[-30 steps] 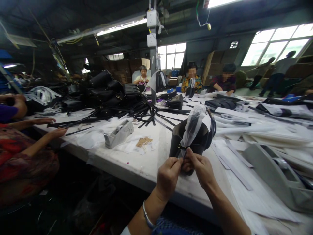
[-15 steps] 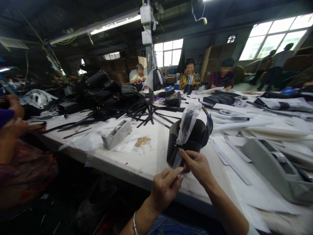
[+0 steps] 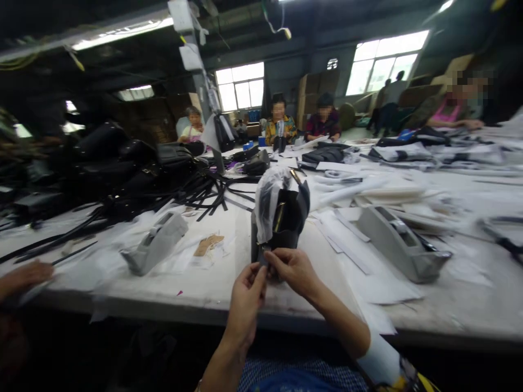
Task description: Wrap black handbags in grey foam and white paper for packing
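Note:
In the head view a black handbag (image 3: 291, 222) stands upright near the table's front edge. White translucent wrapping (image 3: 266, 209) covers its handle and hangs down one side. A short dark strap (image 3: 263, 257) with metal at its top runs down the bag's near side. My right hand (image 3: 295, 270), closed in a pinch, grips this strap. Just below and left of it, my left hand (image 3: 247, 291) pinches the strap's lower end. Fingers partly hide the strap, and the bag's base is behind my hands.
Grey tape dispensers stand left (image 3: 157, 243) and right (image 3: 402, 245). Tan tags (image 3: 209, 245) lie left of the bag, white sheets (image 3: 347, 242) right. Black bags (image 3: 122, 169) and straps (image 3: 204, 196) pile up at left. A co-worker's hand (image 3: 30, 275) rests at the left edge; others sit across the table.
My view has turned right, so the scene sits further left. My hands stay at the strap, now closer together. The left co-worker's hand now lies at the table edge.

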Demonstrator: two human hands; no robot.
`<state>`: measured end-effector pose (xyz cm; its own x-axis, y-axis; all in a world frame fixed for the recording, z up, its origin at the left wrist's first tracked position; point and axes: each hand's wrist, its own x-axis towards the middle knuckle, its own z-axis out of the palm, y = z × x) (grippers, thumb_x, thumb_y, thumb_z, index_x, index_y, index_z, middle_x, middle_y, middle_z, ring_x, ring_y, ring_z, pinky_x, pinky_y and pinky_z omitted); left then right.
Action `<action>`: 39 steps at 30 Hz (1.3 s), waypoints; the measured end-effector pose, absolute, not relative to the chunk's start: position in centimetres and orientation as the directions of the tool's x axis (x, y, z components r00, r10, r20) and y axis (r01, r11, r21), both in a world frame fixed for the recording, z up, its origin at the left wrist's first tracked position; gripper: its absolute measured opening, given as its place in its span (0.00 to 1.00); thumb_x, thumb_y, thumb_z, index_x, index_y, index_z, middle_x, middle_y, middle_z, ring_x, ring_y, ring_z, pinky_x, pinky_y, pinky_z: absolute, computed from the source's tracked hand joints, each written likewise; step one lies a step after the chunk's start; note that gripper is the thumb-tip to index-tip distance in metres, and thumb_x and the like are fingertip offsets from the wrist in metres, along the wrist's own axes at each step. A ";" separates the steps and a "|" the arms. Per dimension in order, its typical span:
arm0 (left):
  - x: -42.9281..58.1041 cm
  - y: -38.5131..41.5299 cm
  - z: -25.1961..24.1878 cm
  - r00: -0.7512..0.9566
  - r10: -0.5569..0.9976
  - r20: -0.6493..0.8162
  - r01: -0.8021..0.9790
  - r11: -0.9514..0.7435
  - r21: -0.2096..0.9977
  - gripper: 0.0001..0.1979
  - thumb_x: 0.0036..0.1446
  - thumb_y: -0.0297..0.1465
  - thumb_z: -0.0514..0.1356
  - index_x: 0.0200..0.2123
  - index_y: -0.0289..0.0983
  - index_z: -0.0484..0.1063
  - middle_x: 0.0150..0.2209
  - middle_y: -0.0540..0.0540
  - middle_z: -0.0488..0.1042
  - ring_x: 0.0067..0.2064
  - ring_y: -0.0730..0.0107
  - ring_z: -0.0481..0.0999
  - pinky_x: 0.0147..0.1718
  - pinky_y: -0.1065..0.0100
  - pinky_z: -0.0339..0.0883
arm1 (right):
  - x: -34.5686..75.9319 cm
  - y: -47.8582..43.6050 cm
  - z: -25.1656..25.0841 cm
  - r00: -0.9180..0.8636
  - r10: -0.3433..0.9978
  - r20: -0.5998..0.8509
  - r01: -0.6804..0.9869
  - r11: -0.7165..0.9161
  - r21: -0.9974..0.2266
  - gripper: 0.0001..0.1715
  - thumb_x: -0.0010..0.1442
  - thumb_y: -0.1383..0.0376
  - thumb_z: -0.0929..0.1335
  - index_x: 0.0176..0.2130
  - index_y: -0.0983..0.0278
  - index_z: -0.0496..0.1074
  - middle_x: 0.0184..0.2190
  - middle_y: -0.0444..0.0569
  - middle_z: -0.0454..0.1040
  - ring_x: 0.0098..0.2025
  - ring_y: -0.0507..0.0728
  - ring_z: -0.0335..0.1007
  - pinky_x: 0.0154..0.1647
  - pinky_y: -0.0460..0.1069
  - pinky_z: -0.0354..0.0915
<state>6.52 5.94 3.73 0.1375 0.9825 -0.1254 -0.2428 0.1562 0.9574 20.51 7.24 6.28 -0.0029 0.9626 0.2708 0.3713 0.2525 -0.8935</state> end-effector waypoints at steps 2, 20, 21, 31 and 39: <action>6.3 6.1 3.2 0.059 0.991 -0.121 -0.189 0.130 0.973 0.24 0.50 0.47 0.68 0.43 0.35 0.74 0.24 0.56 0.67 0.19 0.83 0.54 0.16 0.78 0.45 | 22.0 6.3 6.3 -0.015 0.959 0.284 0.376 0.269 -0.887 0.24 0.66 0.53 0.64 0.25 0.63 0.76 0.21 0.44 0.76 0.20 0.50 0.68 0.24 0.43 0.62; 6.1 7.2 1.9 -0.103 0.995 -0.017 -0.044 0.012 0.999 0.27 0.42 0.49 0.71 0.40 0.36 0.78 0.32 0.47 0.79 0.29 0.68 0.73 0.26 0.71 0.67 | 52.1 0.4 5.2 0.781 0.612 0.124 0.393 -0.327 -0.859 0.26 0.49 0.44 0.70 0.26 0.64 0.80 0.35 0.58 0.81 0.47 0.69 0.74 0.47 0.61 0.66; 6.0 7.2 1.9 -0.101 0.995 -0.014 -0.038 0.010 0.999 0.26 0.43 0.49 0.71 0.40 0.36 0.78 0.32 0.47 0.79 0.29 0.68 0.73 0.26 0.71 0.67 | 52.0 0.3 5.2 0.779 0.618 0.105 0.358 -0.302 -0.884 0.27 0.49 0.44 0.70 0.28 0.65 0.80 0.35 0.58 0.81 0.46 0.69 0.74 0.45 0.61 0.67; 5.9 6.9 2.2 -0.106 0.991 -0.077 -0.114 0.065 0.991 0.29 0.39 0.48 0.73 0.41 0.35 0.77 0.27 0.52 0.74 0.19 0.82 0.54 0.15 0.76 0.48 | 50.4 -4.1 7.9 0.791 0.604 0.094 0.162 -0.059 -0.985 0.14 0.50 0.53 0.74 0.30 0.61 0.80 0.47 0.60 0.80 0.52 0.65 0.74 0.52 0.56 0.70; 5.5 7.1 1.5 -0.077 0.993 -0.086 -0.117 0.076 0.990 0.29 0.40 0.47 0.73 0.42 0.36 0.76 0.30 0.52 0.75 0.20 0.83 0.54 0.16 0.77 0.50 | 50.7 -6.1 2.8 0.854 0.514 -0.082 0.006 -0.167 -0.986 0.17 0.37 0.56 0.79 0.28 0.62 0.80 0.33 0.57 0.82 0.28 0.60 0.76 0.35 0.56 0.77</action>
